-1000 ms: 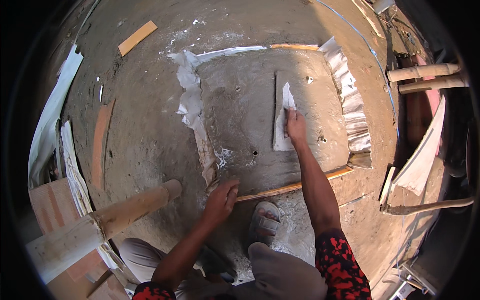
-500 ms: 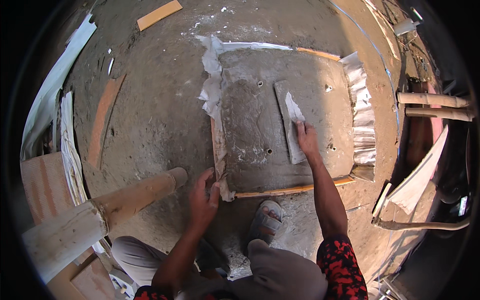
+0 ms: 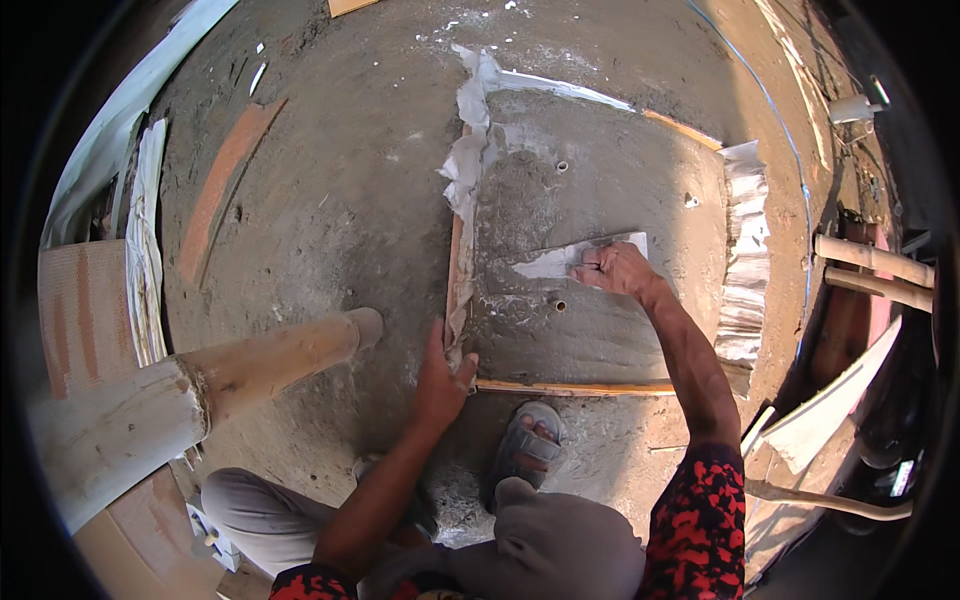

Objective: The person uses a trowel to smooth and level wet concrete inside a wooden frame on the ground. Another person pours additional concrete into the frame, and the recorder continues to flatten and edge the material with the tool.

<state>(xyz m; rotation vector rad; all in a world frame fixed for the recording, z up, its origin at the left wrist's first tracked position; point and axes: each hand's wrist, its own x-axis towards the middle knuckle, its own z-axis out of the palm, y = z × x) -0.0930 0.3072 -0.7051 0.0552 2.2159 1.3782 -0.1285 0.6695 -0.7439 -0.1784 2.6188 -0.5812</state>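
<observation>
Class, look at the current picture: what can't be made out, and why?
All in the head view:
- How the flat tool is gripped: the right hand covers it.
- Much of the left sandal: the left forearm hides it.
- Full length of the orange board: cut by the top edge.
- Inside the lowest tube: too small and dark.

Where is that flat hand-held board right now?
In the head view, the flat board is right of centre, gripped in the right hand over the grey slab, just above a small round tube in the picture.
</observation>
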